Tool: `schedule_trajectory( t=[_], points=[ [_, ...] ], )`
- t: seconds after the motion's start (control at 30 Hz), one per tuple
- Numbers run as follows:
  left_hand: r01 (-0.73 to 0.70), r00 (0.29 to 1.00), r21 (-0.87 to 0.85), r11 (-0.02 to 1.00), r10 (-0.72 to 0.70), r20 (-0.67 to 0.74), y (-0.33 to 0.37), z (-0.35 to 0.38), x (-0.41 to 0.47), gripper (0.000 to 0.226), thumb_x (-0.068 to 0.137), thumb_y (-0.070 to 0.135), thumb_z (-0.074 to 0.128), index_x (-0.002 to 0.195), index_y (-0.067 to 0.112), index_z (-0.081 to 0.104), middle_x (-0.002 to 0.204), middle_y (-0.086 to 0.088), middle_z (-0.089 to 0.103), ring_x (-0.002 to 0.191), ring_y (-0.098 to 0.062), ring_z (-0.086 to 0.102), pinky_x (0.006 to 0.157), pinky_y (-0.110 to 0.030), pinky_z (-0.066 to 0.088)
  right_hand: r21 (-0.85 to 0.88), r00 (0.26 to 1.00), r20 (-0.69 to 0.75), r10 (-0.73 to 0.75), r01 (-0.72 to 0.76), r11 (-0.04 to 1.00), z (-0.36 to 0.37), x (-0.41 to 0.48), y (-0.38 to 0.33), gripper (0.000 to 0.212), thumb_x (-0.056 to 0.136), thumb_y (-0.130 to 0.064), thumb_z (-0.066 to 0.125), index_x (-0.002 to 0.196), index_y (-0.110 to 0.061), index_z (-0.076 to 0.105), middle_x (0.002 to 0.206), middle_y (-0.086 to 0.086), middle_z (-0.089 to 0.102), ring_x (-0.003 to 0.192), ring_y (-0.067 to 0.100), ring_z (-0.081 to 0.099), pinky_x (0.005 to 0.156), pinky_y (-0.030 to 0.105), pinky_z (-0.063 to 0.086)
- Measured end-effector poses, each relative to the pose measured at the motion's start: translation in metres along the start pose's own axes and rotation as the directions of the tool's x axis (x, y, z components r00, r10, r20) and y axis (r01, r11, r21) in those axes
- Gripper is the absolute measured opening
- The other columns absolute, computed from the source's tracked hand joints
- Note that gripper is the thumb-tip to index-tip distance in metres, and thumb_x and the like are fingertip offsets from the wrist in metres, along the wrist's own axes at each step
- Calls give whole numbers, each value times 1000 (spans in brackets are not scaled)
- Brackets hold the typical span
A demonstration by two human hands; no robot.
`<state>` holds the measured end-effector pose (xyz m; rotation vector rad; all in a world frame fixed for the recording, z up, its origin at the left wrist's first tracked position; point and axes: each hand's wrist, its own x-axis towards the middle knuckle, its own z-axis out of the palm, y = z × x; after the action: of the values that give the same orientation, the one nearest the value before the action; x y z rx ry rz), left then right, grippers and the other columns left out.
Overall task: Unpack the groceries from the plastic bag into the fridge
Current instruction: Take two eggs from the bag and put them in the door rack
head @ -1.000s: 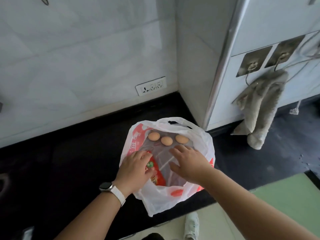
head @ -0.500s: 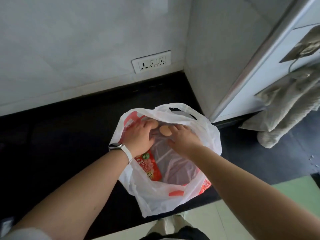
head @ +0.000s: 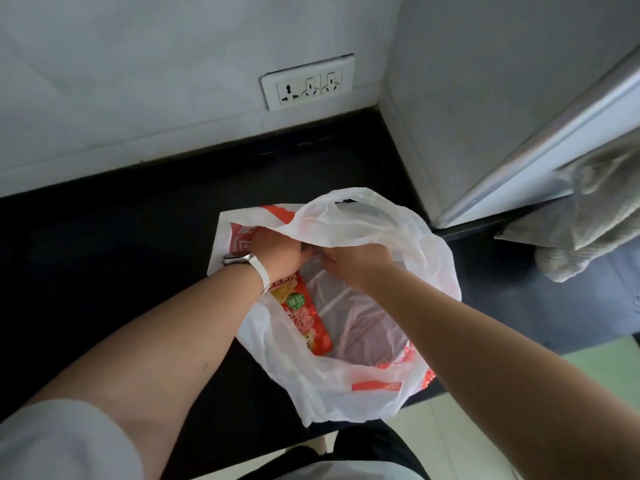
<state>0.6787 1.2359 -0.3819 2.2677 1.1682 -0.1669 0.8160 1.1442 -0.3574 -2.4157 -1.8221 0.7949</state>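
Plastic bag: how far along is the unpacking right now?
Done: no groceries show outside the plastic bag on the black counter. In hand: left hand and right hand reach under its far flap, which hides the fingers, so any grip is unclear. Left: the red packet lies inside; everything has yet to be put away.

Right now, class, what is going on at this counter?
A person has both hands inside a white plastic bag on the black counter. The left hand and right hand reach under the bag's folded-over rim, which hides most of their fingers. A red packet lies in the bag, not yet taken out.
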Motion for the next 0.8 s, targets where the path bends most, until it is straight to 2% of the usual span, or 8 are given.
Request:
schedule_trajectory(
  t=[0.07, 0.13, 0.23, 0.3, 0.43, 0.53, 0.67, 0.8],
  points=[
    [56, 996, -94, 994, -49, 77, -2, 3, 2, 12, 97, 39, 60, 100, 29, 65, 91, 2, 67, 81, -18, 65, 72, -29, 57, 27, 999, 11, 35, -36, 999, 8, 3, -2, 15, 95, -38, 55, 107, -31, 58, 103, -7, 58, 101, 21, 58, 76, 28, 45],
    [28, 997, -106, 994, -20, 75, -4, 5, 2, 12, 97, 43, 60, 99, 32, 64, 88, 4, 67, 80, -17, 66, 70, -29, 56, 67, 995, 19, 96, -97, 993, 13, 2, -4, 9, 91, -33, 61, 98, -30, 55, 89, -10, 52, 93, 19, 58, 65, 24, 39],
    [-25, 1000, -12, 1000, 25, 4, -6, 3, -2, 16, 98, 44, 57, 101, 31, 66, 91, 6, 68, 80, -18, 65, 75, -35, 56, 49, 993, 24, 116, -118, 992, 14, -4, -11, 22, 90, -29, 63, 108, -22, 54, 97, -2, 52, 89, 22, 56, 70, 33, 48],
    [-93, 996, 66, 993, 93, 9, -8, 2, -7, 14, 97, 41, 57, 93, 33, 68, 91, 8, 69, 81, -17, 63, 77, -37, 54, 62, 991, 51, 124, -127, 990, 14, -9, -13, 25, 88, -25, 64, 110, -19, 54, 101, 2, 55, 88, 25, 57, 72, 36, 52],
    [-175, 983, 115, 978, 179, -30, -9, 0, -21, 9, 91, 42, 60, 92, 32, 61, 84, 12, 58, 76, -15, 57, 63, -27, 42, -3, 993, 80, 92, -92, 996, 14, -21, -16, 44, 87, -27, 63, 128, -18, 47, 120, 9, 54, 102, 30, 57, 77, 37, 46],
    [-286, 950, 235, 929, 307, -58, -6, 2, -30, 23, 84, 44, 64, 103, 30, 63, 104, 4, 64, 94, -22, 60, 77, -33, 47, -30, 991, 102, 89, -86, 996, 16, -36, -14, 46, 89, -31, 59, 130, -14, 46, 125, 12, 50, 106, 32, 55, 80, 36, 46],
    [-249, 968, 146, 957, 251, 6, 2, -4, -52, 25, 84, 43, 65, 102, 27, 58, 104, 2, 60, 91, -23, 60, 77, -39, 51, 153, 978, 127, 169, -187, 970, 14, -64, -13, 36, 91, -25, 58, 124, -13, 53, 119, 14, 51, 106, 32, 53, 80, 32, 45],
    [-226, 974, -32, 974, 225, -30, 16, -11, -83, 28, 86, 43, 68, 104, 23, 59, 100, 2, 60, 88, -20, 59, 75, -37, 50, 388, 950, 62, 307, -306, 869, 2, -94, -13, 34, 88, -28, 59, 121, -23, 55, 109, 2, 61, 98, 22, 59, 79, 31, 47]
  ],
)
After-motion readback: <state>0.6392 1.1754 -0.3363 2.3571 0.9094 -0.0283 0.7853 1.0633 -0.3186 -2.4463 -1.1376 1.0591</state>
